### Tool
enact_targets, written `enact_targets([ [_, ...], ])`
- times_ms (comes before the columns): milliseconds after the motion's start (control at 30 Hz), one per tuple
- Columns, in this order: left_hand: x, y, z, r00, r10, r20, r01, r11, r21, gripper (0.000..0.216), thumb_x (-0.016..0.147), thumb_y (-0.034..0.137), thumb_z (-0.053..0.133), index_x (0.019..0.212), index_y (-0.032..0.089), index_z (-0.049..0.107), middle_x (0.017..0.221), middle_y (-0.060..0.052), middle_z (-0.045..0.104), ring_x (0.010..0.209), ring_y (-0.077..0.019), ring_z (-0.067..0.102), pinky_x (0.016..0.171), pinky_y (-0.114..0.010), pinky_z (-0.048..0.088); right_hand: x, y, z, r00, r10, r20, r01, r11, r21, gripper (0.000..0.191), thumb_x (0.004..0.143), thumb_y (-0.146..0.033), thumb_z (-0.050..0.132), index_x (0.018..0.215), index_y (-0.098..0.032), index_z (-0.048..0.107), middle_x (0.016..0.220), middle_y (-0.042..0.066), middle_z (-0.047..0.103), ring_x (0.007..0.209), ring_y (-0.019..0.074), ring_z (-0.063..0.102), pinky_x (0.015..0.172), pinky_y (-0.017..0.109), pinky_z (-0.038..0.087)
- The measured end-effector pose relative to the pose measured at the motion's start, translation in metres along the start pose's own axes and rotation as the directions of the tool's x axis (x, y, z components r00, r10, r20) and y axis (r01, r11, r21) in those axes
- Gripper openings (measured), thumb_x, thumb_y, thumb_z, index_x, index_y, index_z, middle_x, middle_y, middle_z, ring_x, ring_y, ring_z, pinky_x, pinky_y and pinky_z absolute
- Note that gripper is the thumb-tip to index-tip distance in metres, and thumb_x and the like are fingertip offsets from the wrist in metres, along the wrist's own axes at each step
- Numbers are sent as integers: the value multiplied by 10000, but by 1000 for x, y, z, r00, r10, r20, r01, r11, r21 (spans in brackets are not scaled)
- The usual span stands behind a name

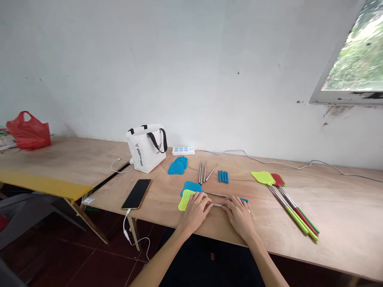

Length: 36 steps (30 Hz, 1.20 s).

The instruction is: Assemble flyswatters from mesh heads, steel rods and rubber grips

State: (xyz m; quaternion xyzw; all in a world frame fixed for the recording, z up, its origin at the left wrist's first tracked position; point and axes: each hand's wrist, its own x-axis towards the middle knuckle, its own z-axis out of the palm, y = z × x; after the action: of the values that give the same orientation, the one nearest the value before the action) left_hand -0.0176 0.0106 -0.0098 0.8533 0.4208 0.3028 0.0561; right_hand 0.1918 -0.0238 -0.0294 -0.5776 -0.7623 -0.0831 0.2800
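Near the front edge of the table, a yellow-green fly swatter (185, 199) lies crosswise under both hands. My left hand (197, 207) is closed on it where its mesh head meets the thin metal rod. At the handle end, my right hand (237, 212) has its fingers closed round it and hides most of the grip. Just behind lies a blue fly swatter (191, 186), its rod running parallel and its blue handle end showing past my right fingers. Farther back are loose blue swatter heads (177, 166), several metal rods (200, 172) and several blue handles (223, 176).
Finished-looking yellow-green (263, 177) and red (278, 180) swatters lie at the right. On the left are a phone (137, 194) on a charging cable and a white bag (146, 151). A power strip (183, 151) sits by the wall, its cord trailing right.
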Motion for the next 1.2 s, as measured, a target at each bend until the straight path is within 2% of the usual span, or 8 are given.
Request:
enact_targets([
  [100,1,-7,4,1000,22,-15,-21,998,66,110,995,230,588,1019,217,694,1289,-84,639,1218,-289,562,1053,-512,386,1,2,1,1000,3,9,-3,999,38,240,1053,-253,416,948,-238,631,1003,47,703,965,222,621,860,363,401],
  [200,0,-11,7,1000,6,-31,-4,997,75,133,1002,224,581,951,225,704,1285,-61,646,1249,-282,554,1115,-573,337,1,1,0,1000,7,5,-8,999,45,239,1048,-226,418,906,-235,610,912,28,707,895,214,631,828,349,399],
  [300,0,-12,8,997,38,-60,-34,998,59,132,1003,219,579,942,225,696,1210,-50,675,1206,-268,584,1124,-578,344,2,-3,-2,1000,-16,-7,17,999,52,226,1045,-219,415,945,-241,617,921,25,708,864,205,636,796,332,406],
  [433,-2,-7,6,982,175,-76,-173,984,42,134,1013,207,559,970,226,685,1151,-46,691,1208,-248,592,1172,-564,297,2,-11,-1,986,-160,45,156,986,65,192,1038,-227,444,1087,-253,628,1026,35,705,951,211,642,829,326,422],
  [633,-4,-7,5,953,302,18,-302,953,-16,182,1035,191,510,1050,230,688,1151,-28,701,1265,-209,566,1247,-543,180,-3,-17,3,985,-144,97,147,989,-24,231,1049,-262,440,972,-248,658,873,10,679,791,176,655,642,286,357],
  [833,-3,-12,9,962,273,0,-273,962,5,215,1034,215,510,977,238,716,1162,-24,695,1272,-219,558,1264,-575,102,-3,-19,-2,989,-117,91,125,988,-89,271,1051,-307,452,937,-259,693,848,13,684,800,182,655,665,290,333],
  [1033,-2,-12,10,970,240,-26,-239,970,44,182,1016,237,555,941,248,720,1168,-28,682,1266,-231,561,1257,-597,111,-3,-17,1,994,-88,64,95,989,-110,303,1055,-328,451,939,-269,725,849,22,678,782,180,646,669,295,341],
  [1200,-2,-10,7,996,80,-47,-75,992,102,144,993,182,554,947,233,680,1196,-58,659,1246,-251,573,1229,-616,209,-1,-11,3,993,-117,5,117,988,-100,303,1061,-365,436,1074,-269,724,958,53,696,910,215,632,818,331,400],
])
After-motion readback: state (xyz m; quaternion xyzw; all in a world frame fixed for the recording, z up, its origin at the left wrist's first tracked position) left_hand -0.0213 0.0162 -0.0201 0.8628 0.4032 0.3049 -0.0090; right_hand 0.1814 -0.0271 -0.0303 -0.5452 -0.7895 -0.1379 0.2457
